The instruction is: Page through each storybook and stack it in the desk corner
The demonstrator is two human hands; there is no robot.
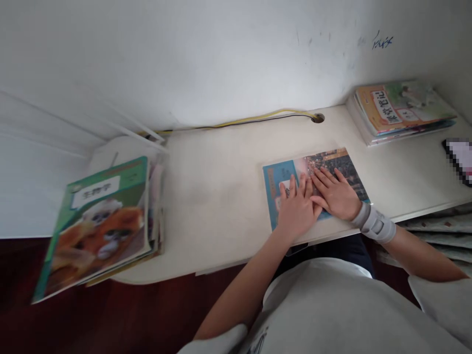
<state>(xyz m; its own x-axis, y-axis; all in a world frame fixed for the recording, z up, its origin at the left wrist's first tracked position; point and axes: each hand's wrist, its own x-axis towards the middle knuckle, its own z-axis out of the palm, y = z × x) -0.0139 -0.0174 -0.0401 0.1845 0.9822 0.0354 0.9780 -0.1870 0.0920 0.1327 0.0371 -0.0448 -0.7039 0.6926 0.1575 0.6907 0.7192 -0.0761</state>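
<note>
A blue paperback book with a dark photographic cover panel (339,160) lies flat on a long off-white desk (210,196) beneath the person's left hand (298,212) and grey-banded right hand (338,196), both palm-down with fingers outstretched, between a green-topped paper book stack (101,226) and an orange-topped book stack (407,105).

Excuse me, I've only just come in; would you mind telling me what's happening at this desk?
A person has both hands on a blue-edged book lying on the white desk. The left hand and right hand, the latter with a grey wristband, are spread over its cover, close together. A green biology textbook tops the stack at the left end; another book stack sits against the wall at right.
</note>
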